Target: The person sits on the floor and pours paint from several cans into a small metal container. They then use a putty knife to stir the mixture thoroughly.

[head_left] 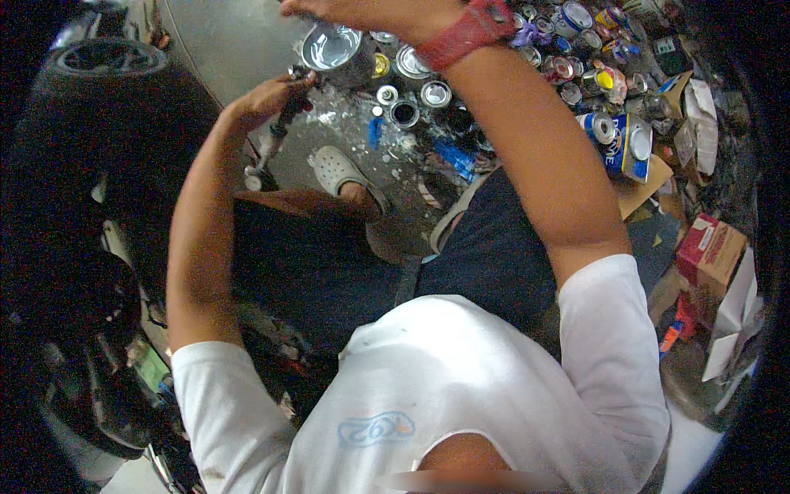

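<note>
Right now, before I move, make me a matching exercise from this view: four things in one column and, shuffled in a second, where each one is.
Things
1. Red wide wrist strap
2. Pale clog with round holes
3. Long dark-and-silver metal tool
4. Red-and-tan cardboard box

Places
A. In the grip of the left hand
B. In the clutter toward the right edge of the picture
C. Around the wrist of the right hand
D. Worn on a foot

Pairs: 1-C, 2-D, 3-A, 4-B
</note>
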Available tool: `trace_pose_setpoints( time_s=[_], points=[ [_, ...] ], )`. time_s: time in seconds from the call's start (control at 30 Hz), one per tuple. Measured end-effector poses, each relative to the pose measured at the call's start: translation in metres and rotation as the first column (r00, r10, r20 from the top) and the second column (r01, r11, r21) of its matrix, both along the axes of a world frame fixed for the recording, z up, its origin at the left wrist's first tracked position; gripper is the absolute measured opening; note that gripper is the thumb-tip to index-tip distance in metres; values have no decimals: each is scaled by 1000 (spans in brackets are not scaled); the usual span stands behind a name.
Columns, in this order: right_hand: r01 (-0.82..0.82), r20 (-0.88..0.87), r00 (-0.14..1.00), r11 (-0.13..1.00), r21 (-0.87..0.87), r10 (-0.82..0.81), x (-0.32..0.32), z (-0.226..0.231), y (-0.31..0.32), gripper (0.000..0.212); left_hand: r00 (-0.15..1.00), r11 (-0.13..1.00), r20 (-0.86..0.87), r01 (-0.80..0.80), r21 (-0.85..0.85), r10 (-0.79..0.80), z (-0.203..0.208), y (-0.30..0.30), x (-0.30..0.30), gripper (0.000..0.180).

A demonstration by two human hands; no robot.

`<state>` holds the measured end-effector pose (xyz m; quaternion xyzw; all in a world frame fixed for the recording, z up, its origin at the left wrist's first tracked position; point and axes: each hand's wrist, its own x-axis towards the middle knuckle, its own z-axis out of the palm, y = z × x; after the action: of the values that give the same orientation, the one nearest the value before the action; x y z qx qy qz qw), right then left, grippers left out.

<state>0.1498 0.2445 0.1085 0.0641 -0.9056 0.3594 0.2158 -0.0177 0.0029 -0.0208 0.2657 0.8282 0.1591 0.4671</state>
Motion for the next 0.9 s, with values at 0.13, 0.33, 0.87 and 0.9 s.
trace_pose_setpoints(
  time_s=[0.13, 0.33, 0.87, 0.9],
  points=[
    [62, -149, 988, 986, 156, -38, -3, -16, 0, 42, 994, 987, 3, 106, -124, -107, 14, 1, 5, 55],
    [87, -149, 987, 987, 134, -67, 2, -26, -7, 40, 939, 925, -47, 325, -197, -340, 38, 9, 29, 43],
    [104, -109, 990, 979, 176, -85, 30, -5, -7, 40, 921, 906, 22, 387, -173, -389, 50, 43, 52, 43],
    [131, -161, 982, 972, 194, -100, 31, -3, -6, 40, 946, 932, 45, 325, -161, -322, 47, 44, 51, 41]
  ],
)
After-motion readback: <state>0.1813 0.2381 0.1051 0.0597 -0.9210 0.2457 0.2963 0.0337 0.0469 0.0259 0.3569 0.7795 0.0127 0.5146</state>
